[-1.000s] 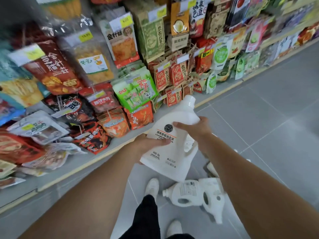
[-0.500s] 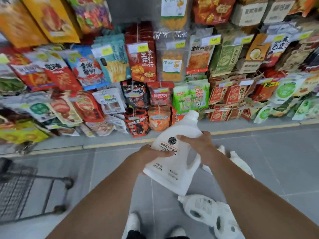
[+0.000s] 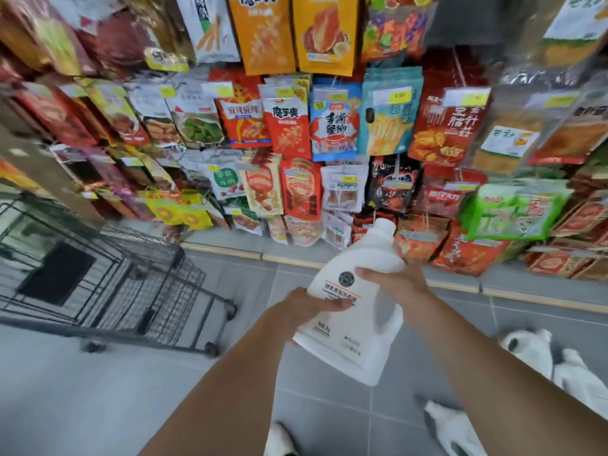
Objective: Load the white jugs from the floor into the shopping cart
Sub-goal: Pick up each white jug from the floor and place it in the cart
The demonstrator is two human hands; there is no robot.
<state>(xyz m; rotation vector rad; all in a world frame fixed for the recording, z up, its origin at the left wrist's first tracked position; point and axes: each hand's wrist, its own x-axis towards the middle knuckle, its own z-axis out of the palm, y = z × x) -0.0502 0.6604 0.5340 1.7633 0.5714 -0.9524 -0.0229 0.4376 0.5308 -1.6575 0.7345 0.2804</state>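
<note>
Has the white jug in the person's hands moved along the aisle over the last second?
Yes. The held jug has travelled left along the snack shelf, toward the shopping cart now in view.

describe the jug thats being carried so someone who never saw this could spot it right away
Start at the wall of hanging snack packets and look down to the grey tiled floor before it, right of the black wire shopping cart. There, the left hand and right hand hold a white jug. Unlike the other white jugs lying on the floor, it is lifted up, label facing the camera.
</note>
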